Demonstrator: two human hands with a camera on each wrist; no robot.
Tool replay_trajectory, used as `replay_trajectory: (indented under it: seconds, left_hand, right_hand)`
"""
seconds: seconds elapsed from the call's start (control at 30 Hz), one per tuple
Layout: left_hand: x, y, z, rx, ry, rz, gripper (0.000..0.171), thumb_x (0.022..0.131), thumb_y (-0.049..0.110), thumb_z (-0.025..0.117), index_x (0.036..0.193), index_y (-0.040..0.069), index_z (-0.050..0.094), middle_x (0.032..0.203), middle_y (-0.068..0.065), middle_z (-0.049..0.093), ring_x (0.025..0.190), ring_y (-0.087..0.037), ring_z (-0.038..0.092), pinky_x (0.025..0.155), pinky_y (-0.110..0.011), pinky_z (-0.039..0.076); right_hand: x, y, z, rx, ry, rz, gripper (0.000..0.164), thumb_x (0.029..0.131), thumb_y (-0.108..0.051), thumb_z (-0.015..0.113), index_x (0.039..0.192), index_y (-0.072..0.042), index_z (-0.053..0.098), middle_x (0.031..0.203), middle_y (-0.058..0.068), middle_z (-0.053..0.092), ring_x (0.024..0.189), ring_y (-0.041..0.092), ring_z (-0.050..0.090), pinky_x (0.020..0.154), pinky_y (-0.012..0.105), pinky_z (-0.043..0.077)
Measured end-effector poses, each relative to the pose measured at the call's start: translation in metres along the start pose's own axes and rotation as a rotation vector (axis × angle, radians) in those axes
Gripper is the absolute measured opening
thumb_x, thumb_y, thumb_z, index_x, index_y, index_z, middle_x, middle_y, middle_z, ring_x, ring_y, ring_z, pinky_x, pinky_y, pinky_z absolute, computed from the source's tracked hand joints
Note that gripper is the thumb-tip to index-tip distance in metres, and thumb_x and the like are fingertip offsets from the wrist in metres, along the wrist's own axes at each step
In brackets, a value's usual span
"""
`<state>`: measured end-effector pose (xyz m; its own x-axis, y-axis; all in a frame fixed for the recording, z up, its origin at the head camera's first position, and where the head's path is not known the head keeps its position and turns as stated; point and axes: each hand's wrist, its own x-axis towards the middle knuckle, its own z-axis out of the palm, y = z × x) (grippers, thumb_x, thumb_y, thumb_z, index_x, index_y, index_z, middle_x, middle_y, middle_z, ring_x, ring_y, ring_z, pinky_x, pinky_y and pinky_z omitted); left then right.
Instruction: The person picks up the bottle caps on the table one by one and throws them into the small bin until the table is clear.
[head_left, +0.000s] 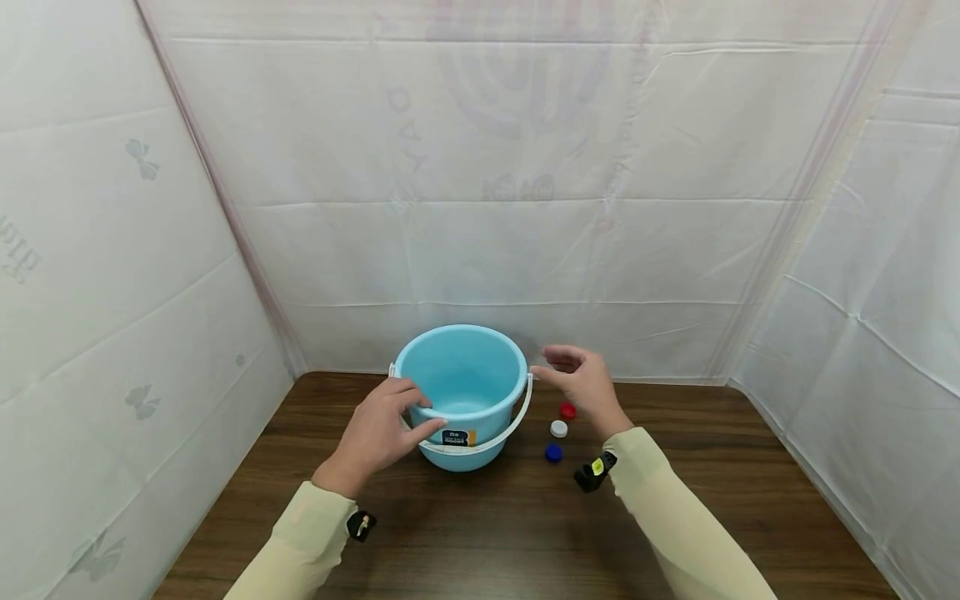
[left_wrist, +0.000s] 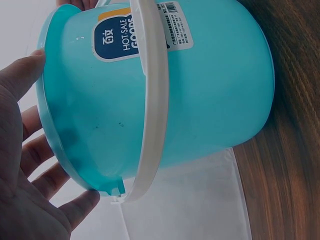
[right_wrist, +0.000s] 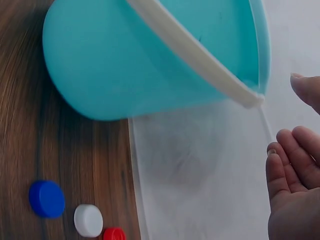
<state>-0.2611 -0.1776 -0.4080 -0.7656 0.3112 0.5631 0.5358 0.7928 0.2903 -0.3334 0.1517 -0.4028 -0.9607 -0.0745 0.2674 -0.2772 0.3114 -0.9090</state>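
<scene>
1. We have the light blue bucket upright on the dark wood table, toward the back edge. Mouth faces up, inside surface visible.
2. Left hand sits at the bucket's left-front rim. Fingers spread, thumb apart from them and touching the rim close to the label. Other fingers run along the rim; we can't tell how much weight they take.
3. Right hand is in the air just beside the bucket's right side, near the handle end. Thumb and fingers apart, fingers loosely bent, nothing in them. Right wrist view shows us a gap to the rim.
4. White handle is folded down across the bucket's front, below the rim.
5. Dark label on the front wall: we read "HOT-SALE GOODS". White barcode sticker next to it, partly behind the handle.
6. Right of the bucket we see three caps in a row on the table: red cap farthest back, white cap in the middle, blue cap nearest. All apart from the bucket.
7. Pale sheeting behind and on both sides.
</scene>
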Motion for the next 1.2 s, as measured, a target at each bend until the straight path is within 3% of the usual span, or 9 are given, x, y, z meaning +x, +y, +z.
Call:
replay_trajectory:
  seconds: [0.27, 0.53, 0.8, 1.2]
  left_hand:
    - [0.0, 0.0, 0.0, 0.002, -0.002, -0.004, 0.029, 0.08, 0.043, 0.088, 0.088, 0.019, 0.074, 0.093, 0.005, 0.065, 0.088, -0.02, 0.061, 0.074, -0.033, 0.056]
    - [0.0, 0.001, 0.0, -0.001, -0.007, -0.009, 0.028, 0.08, 0.043, 0.088, 0.087, 0.02, 0.074, 0.092, 0.004, 0.065, 0.087, -0.018, 0.06, 0.072, -0.032, 0.055]
    - [0.0, 0.002, -0.001, -0.004, -0.01, -0.01, 0.028, 0.08, 0.042, 0.088, 0.088, 0.019, 0.074, 0.092, 0.002, 0.067, 0.087, -0.019, 0.061, 0.073, -0.032, 0.056]
    - [0.0, 0.003, -0.001, -0.001, -0.005, -0.005, 0.028, 0.079, 0.042, 0.088, 0.087, 0.019, 0.074, 0.092, 0.003, 0.066, 0.087, -0.019, 0.061, 0.074, -0.033, 0.056]
  right_hand:
    - [-0.004, 0.014, -0.015, -0.043, 0.026, 0.003, 0.053, 0.083, -0.038, 0.086, 0.126, -0.01, 0.071, 0.128, 0.009, 0.07, 0.12, 0.028, 0.066, 0.098, 0.037, 0.056]
    - [-0.009, 0.033, -0.023, -0.094, 0.05, 0.015, 0.056, 0.082, -0.041, 0.087, 0.126, -0.009, 0.071, 0.127, 0.011, 0.071, 0.118, 0.032, 0.067, 0.101, 0.045, 0.055]
    - [-0.016, 0.049, -0.03, -0.099, 0.068, 0.038, 0.057, 0.081, -0.038, 0.088, 0.126, -0.008, 0.07, 0.128, 0.011, 0.071, 0.116, 0.03, 0.069, 0.097, 0.04, 0.057]
    - [-0.024, 0.083, -0.037, -0.188, 0.076, 0.062, 0.062, 0.082, -0.044, 0.086, 0.129, -0.007, 0.069, 0.132, 0.017, 0.069, 0.122, 0.037, 0.064, 0.104, 0.05, 0.052]
